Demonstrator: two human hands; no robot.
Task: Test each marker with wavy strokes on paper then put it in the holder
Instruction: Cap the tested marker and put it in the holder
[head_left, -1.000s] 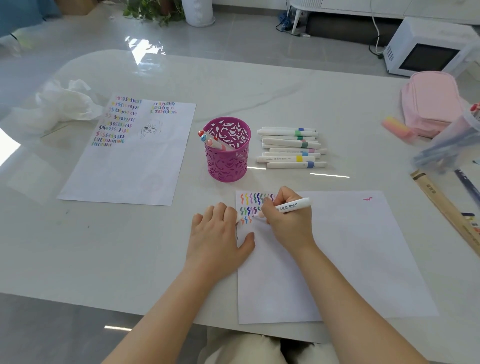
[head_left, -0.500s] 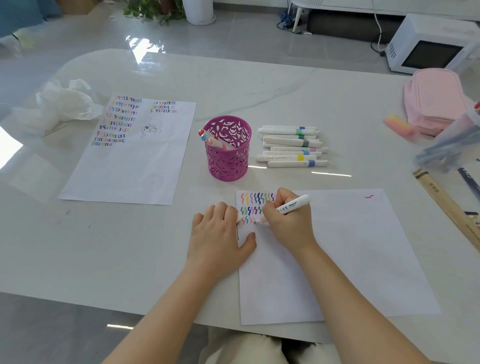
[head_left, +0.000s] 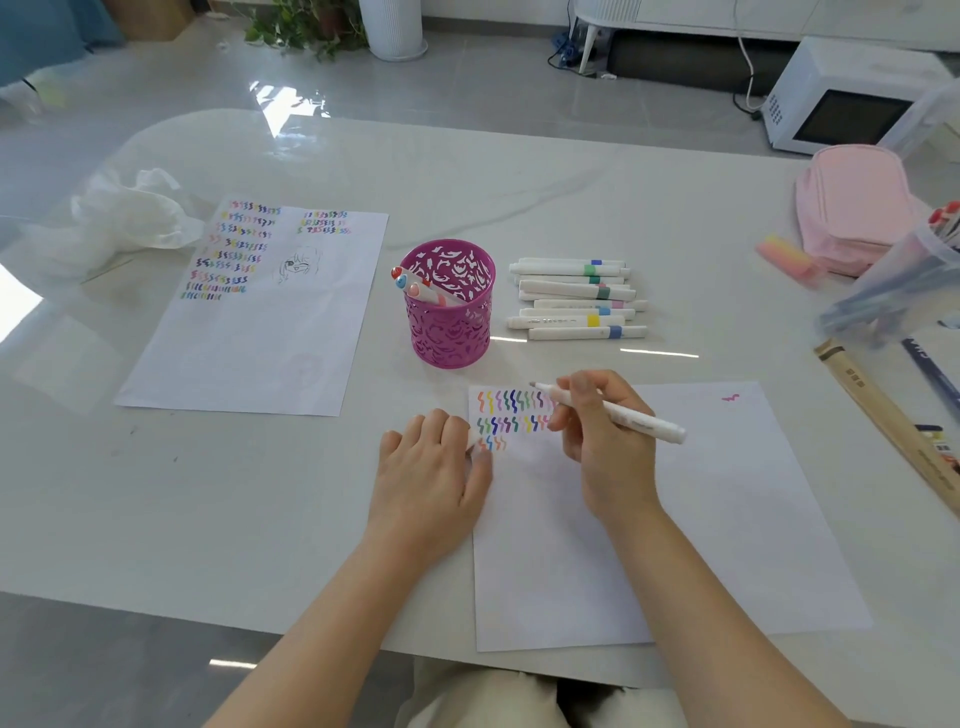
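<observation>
One marker (head_left: 644, 423), lettering seemingly illegible, gripped by right hand (head_left: 605, 447); left hand (head_left: 431, 478) lies flat.

table (head_left: 571, 182): glossy, marble-look, strong glare. paper (head_left: 727, 519): matt, smooth. holder (head_left: 449, 332): cut-out metal by the look, satin magenta coat. marker (head_left: 639, 423) and loose markers (head_left: 571, 299): smooth white plastic, slight sheen. pouch (head_left: 852, 208): soft pink cloth, matt. bag (head_left: 130, 213): thin crinkled plastic film. ruler (head_left: 883, 415): pale wood, matt. tub (head_left: 893, 291): clear plastic. floor (head_left: 493, 88): glossy tiles.
</observation>
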